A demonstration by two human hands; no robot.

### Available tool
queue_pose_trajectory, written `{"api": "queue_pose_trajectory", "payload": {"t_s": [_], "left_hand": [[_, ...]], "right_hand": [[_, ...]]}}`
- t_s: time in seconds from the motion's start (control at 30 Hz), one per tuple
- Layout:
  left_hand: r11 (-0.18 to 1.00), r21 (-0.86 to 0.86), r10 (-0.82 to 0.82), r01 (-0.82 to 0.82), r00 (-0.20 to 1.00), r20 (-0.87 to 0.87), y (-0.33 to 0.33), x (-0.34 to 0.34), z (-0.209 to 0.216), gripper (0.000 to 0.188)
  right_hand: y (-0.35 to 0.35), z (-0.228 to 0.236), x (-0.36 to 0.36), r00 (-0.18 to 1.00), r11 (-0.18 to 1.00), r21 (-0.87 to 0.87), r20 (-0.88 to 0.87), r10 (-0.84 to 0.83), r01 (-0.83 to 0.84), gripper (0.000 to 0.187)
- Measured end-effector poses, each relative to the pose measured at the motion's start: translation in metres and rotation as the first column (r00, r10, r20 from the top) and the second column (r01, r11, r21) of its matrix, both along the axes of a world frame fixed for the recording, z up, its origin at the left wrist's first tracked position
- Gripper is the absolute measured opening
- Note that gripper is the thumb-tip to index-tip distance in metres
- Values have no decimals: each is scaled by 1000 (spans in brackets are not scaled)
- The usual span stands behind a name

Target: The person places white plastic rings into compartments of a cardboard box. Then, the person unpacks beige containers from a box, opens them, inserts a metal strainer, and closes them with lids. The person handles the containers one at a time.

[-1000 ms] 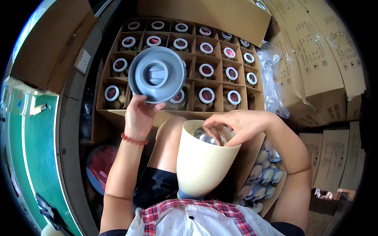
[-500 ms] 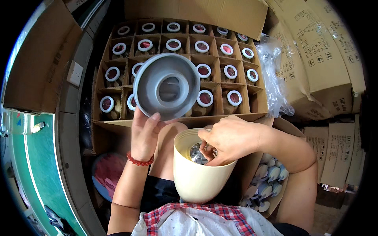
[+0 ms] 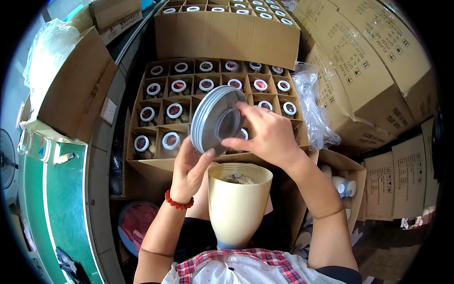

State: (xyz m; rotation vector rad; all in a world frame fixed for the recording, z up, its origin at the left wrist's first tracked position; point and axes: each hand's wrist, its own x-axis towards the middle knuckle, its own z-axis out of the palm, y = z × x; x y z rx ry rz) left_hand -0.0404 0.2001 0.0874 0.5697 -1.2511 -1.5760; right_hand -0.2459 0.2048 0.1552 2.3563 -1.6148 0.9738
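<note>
A grey, round, threaded plastic collar [image 3: 204, 116] with a round opening in its middle is held up tilted in front of me. My left hand [image 3: 190, 168] grips its lower rim, with the thumb on the near side. At the collar's right side, my right hand [image 3: 269, 135] holds it, fingertips at the upper rim and thumb low near the inner opening. Below both hands a cream, tapered plastic flask body [image 3: 239, 208] stands upright between my legs, its mouth up. A shiny, silvery rounded piece [image 3: 239, 179] shows inside it, mostly hidden by the wall.
A divided carton [image 3: 156, 165] ahead holds several white-rimmed bottles; another stands behind it. Large cartons [image 3: 364, 61] and clear plastic wrap [image 3: 309, 109] are on the right. A box of pale parts [image 3: 345, 187] sits near my right arm, a basin [image 3: 127, 232] by my left, a green table [image 3: 66, 189] far left.
My right hand has left the cream flask body's mouth and come up to the grey collar. The collar has turned on edge. The view has tilted up, showing more of the far carton.
</note>
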Motion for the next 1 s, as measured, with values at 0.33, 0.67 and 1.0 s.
{"api": "queue_pose_trajectory", "payload": {"t_s": [0.33, 0.67, 1.0], "left_hand": [[888, 107, -429, 447, 890, -156, -17, 2, -35, 42], [956, -61, -289, 288, 957, -2, 21, -4, -46, 40], [951, 77, -294, 299, 953, -70, 14, 3, -63, 44]], "right_hand": [[59, -77, -37, 196, 767, 159, 980, -45, -621, 43], [100, -102, -32, 167, 791, 76, 985, 33, -607, 35], [119, -38, -3, 744, 900, 274, 664, 77, -338, 37]]}}
